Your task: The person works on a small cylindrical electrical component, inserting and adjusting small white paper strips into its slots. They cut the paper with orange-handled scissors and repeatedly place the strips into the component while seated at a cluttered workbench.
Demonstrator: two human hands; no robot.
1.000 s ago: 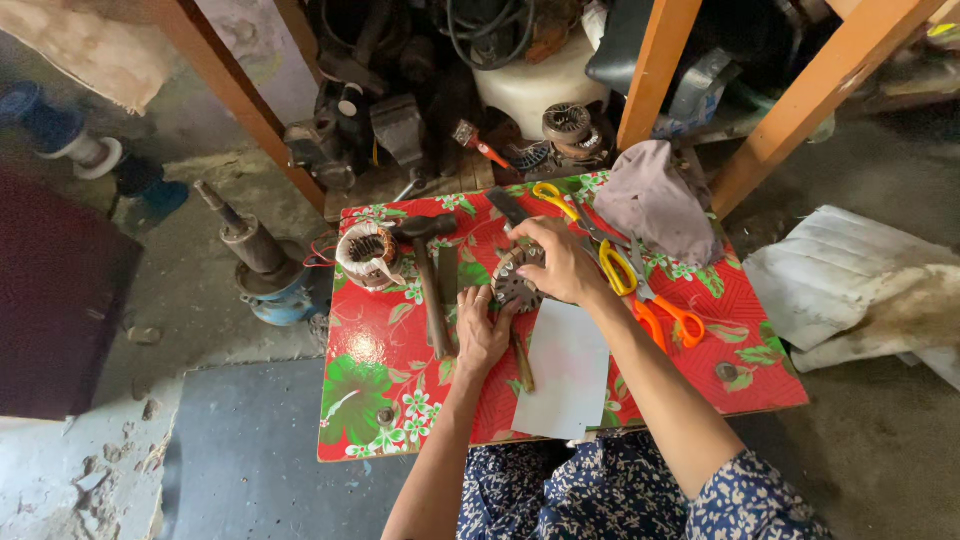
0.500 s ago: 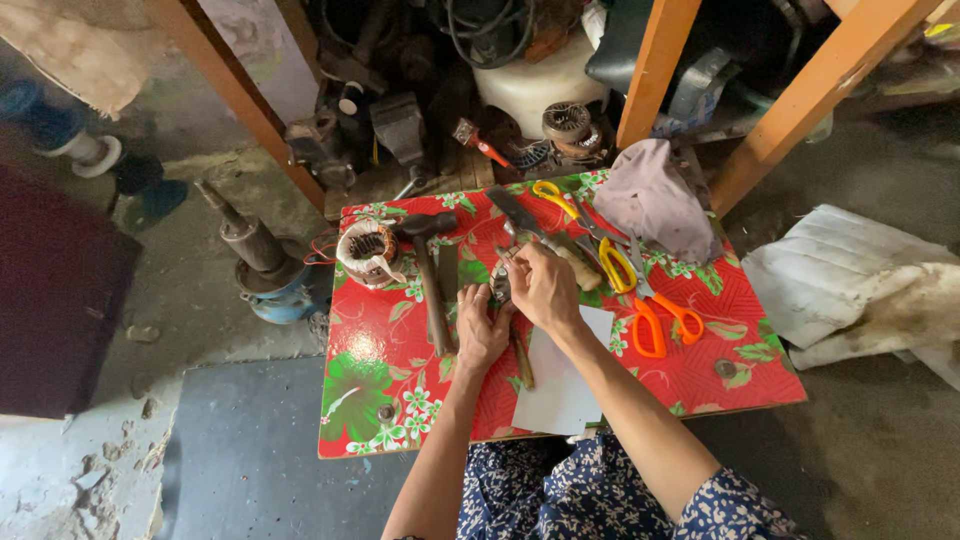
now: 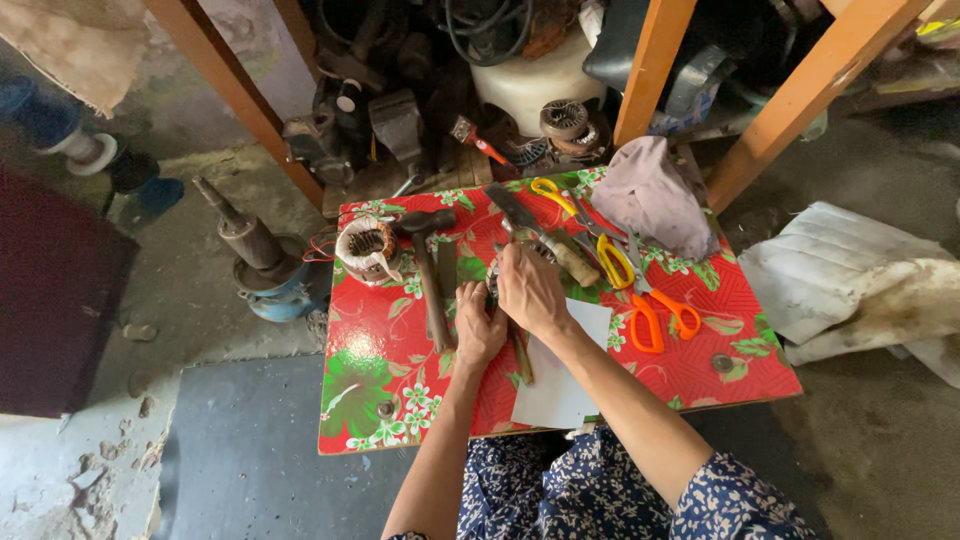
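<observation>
A small repair workshop, rough and crowded — bare concrete floor (image 3: 230, 470), orange wooden frame legs (image 3: 655, 60), and a heap of motor parts and cables (image 3: 500, 30) at the far side. The low table (image 3: 380, 350) (red flowered covering) carries a hammer (image 3: 428, 270), a wound motor stator (image 3: 366, 250) and scissors (image 3: 655, 310); an old motor shaft (image 3: 250, 250) stands on the left.

Small part between the hands is almost wholly covered by the right hand (image 3: 530, 290) and left hand (image 3: 478, 325); its kind cannot be told. Each grip is concealed by the hand's back. White sheet (image 3: 560, 385) near the tabletop's (image 3: 370, 340) near edge is partly overlapped by the right forearm.
</observation>
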